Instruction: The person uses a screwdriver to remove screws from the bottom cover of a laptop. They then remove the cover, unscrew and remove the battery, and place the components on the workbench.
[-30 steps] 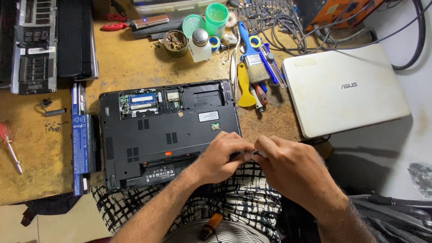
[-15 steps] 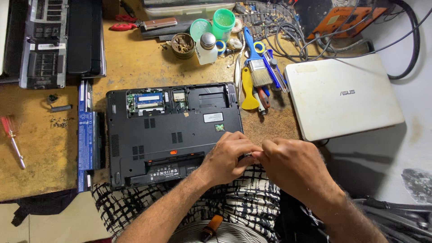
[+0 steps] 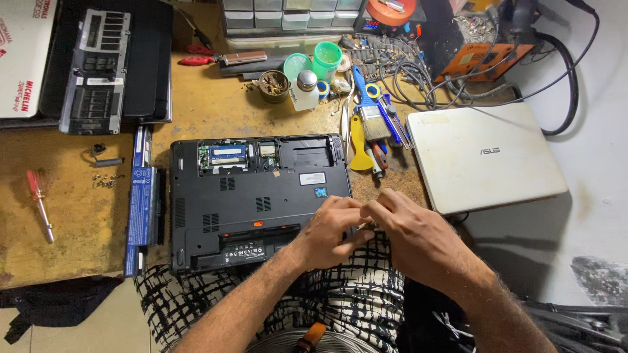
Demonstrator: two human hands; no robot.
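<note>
Change: both hands stay pinched together as half a second ago | left hand (image 3: 330, 229) and right hand (image 3: 409, 232) narrow, closed on something too small to tell | black laptop (image 3: 255, 196) upside-down, near edge, battery (image 3: 145, 202) left, white laptop (image 3: 484, 157) right.

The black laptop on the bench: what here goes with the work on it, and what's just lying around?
In use:
black laptop, upside down, cover off
left hand
right hand

Lying about:
white laptop
battery
red screwdriver
brush
green cups
loose screws
</note>
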